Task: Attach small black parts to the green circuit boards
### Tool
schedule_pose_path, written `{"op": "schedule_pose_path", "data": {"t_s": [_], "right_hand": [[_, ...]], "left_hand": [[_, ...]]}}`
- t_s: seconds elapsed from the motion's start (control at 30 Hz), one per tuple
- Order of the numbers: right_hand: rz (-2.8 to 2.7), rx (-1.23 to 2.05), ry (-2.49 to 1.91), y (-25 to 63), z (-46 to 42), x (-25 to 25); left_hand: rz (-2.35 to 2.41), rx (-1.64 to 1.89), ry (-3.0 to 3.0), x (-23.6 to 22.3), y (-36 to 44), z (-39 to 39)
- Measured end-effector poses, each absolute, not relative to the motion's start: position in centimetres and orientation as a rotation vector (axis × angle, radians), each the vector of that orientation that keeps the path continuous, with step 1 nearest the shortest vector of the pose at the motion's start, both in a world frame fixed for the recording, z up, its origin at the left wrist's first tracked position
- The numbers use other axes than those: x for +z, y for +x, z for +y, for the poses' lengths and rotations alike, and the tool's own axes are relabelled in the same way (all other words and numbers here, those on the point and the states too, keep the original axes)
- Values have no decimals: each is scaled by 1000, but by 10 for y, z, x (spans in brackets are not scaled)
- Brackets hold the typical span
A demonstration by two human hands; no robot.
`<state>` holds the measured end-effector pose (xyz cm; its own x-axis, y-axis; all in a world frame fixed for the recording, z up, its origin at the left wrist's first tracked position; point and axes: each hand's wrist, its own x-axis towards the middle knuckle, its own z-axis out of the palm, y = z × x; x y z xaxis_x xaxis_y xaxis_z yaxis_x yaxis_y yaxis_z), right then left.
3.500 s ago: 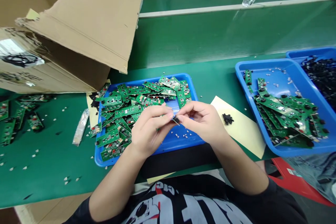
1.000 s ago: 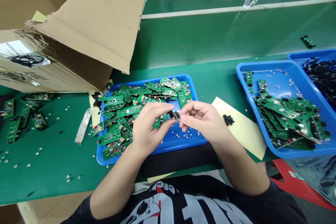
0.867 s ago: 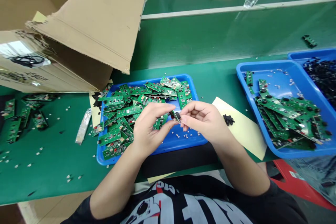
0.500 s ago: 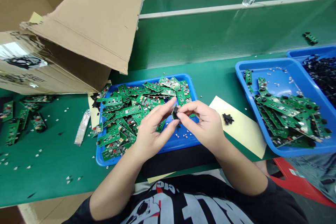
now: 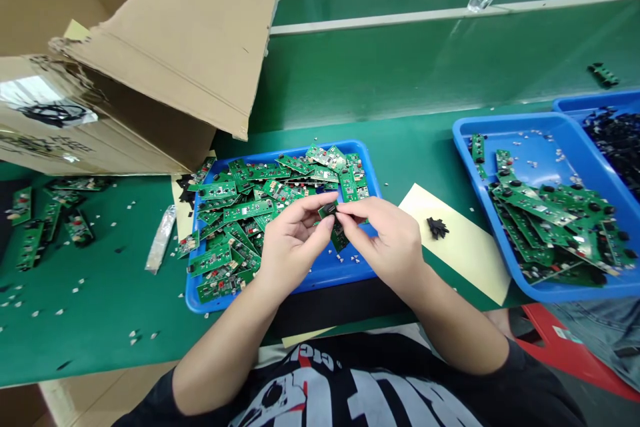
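Over the blue tray [image 5: 280, 290], both hands meet at a small green circuit board [image 5: 340, 240] with a black part [image 5: 329, 209] at its upper end. My left hand [image 5: 290, 240] is closed on this board between thumb and fingers. With thumb and forefinger pinched together, my right hand [image 5: 390, 237] touches the same end beside the black part; whatever lies between those fingertips is hidden. Many more circuit boards [image 5: 245, 211] are heaped in the tray under and left of the hands. Tiny white pieces lie on the tray's floor near my right hand.
A cardboard box [image 5: 175, 40] stands at the back left. Loose boards [image 5: 33, 240] and a clear plastic packet [image 5: 161, 239] lie left. On the right are a yellow sheet [image 5: 470, 253] with small black parts [image 5: 437, 228], a second blue tray [image 5: 530, 290] of boards, and another holding black parts.
The held board has turned, so its green length now hangs below my fingers and its black part faces up. My hands stay close together over the tray. The view has shifted slightly.
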<state>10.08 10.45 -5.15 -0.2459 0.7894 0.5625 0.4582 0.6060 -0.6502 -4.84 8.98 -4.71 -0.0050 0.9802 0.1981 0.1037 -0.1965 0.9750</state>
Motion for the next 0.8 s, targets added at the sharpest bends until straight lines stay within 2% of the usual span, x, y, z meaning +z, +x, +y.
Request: {"op": "schedule_pose_path", "data": {"t_s": [0.3,0.8], "right_hand": [[-1938,325,-977,101,108,-55],[-1946,392,-969,102,110,-59]], "left_hand": [[1315,1304,1552,-51,-47,85],[1363,1156,1673,-49,-55,87]]}}
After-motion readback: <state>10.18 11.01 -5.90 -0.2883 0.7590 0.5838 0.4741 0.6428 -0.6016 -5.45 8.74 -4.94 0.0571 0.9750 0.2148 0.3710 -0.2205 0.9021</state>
